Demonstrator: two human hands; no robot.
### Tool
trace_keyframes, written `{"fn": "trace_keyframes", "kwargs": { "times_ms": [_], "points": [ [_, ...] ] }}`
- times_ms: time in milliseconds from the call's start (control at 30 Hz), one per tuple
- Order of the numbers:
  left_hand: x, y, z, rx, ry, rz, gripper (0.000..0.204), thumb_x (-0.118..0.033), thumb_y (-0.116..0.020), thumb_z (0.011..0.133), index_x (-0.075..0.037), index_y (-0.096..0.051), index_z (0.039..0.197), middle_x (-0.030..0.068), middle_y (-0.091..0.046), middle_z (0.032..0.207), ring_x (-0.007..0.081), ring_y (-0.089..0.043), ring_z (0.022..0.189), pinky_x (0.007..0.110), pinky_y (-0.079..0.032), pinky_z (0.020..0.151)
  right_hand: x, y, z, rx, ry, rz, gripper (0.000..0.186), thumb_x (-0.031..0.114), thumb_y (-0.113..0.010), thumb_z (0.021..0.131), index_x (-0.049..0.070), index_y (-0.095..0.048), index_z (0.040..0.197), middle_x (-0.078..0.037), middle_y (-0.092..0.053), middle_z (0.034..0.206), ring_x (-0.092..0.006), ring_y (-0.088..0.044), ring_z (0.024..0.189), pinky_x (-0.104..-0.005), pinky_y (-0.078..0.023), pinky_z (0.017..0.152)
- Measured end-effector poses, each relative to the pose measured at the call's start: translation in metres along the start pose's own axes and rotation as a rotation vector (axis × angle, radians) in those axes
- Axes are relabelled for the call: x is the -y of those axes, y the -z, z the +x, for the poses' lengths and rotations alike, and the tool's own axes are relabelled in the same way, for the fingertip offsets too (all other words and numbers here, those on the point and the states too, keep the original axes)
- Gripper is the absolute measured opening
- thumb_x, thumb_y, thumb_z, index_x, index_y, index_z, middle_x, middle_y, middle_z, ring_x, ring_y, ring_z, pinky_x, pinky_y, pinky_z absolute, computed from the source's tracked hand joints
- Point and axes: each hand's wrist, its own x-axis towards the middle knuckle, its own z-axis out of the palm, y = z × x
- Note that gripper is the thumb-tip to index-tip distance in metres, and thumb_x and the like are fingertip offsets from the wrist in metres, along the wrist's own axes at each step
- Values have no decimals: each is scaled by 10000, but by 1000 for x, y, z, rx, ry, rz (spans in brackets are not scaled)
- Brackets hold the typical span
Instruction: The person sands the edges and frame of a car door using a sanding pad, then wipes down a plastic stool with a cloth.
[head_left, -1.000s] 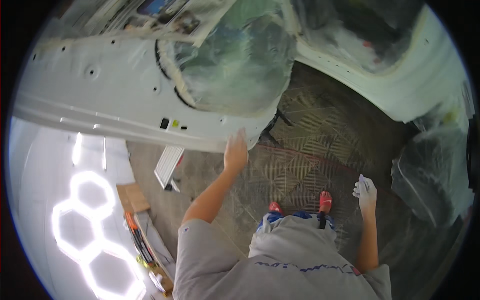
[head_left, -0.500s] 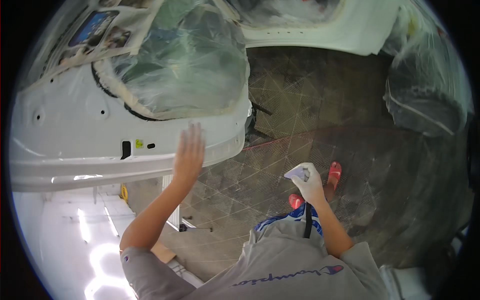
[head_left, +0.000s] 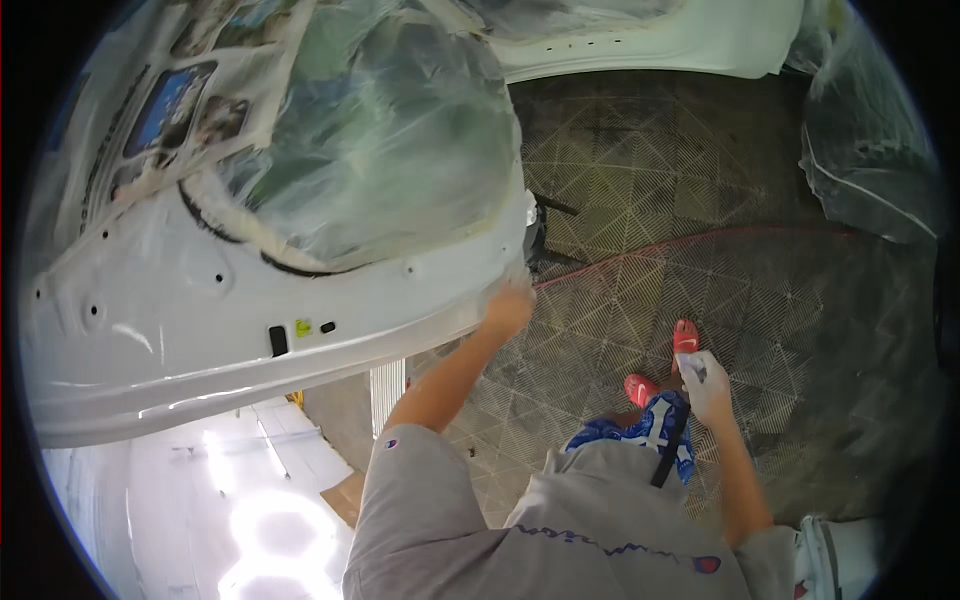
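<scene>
Wearing a grey tee (head_left: 590,540) and blue patterned shorts (head_left: 602,433), so looking down past those first. Got a small pale pad (head_left: 688,366) pinched between thumb and fingers of the right hand (head_left: 712,395), low in front by the red sandals (head_left: 685,337), well apart from the white panel (head_left: 400,307). Got the left hand (head_left: 510,305) right at the near corner of that panel; too blurry to tell open or curled, or touching. Can't see clearly past the crinkled plastic film (head_left: 400,160) spread over it, with printed paper (head_left: 170,105) alongside. Underneath, dark patterned floor (head_left: 780,180) with a thin red line (head_left: 650,246) across. Off right, a plastic-wrapped bulk (head_left: 865,150); up top, another white panel (head_left: 650,45); lower left, a glaring light (head_left: 285,530).
</scene>
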Motion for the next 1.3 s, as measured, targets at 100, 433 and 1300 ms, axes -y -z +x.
{"fn": "trace_keyframes", "kwargs": {
  "times_ms": [100, 433, 1300],
  "points": [
    [6, 37, -46, -287, -18, 171, 391, -169, -579, 840, 14, -645, 1180, 173, -645, 1224, 311, -417, 1373, 406, -380, 1119, 27, -21, 20, 80, 93, -5, 218, 160, -660, 917, -5, -613, 1051, -77, -631, 796, -121, -585, 659, -298, -477, 616],
    [9, 197, -244, -718, -250, -99, 291, -92, -684, 734, -34, -655, 1018, 121, -676, 1105, 292, -630, 1097, 487, -475, 1017, 179, -181, 7, 313, 393, 306, 162, 102, -539, 992, -10, -554, 1108, -93, -614, 1024, -85, -587, 775, -230, -502, 608],
    [101, 301, -248, -2094, -208, -20, 316, 4, -481, 932, 74, -482, 1240, 290, -484, 1292, 383, -562, 1144, 477, -513, 911, 280, -330, -10, -1012, 1620, 9, 267, 151, -835, 702, 195, -611, 840, -52, -521, 1058, -283, -430, 1024, -439, -306, 849]
  ]
}}
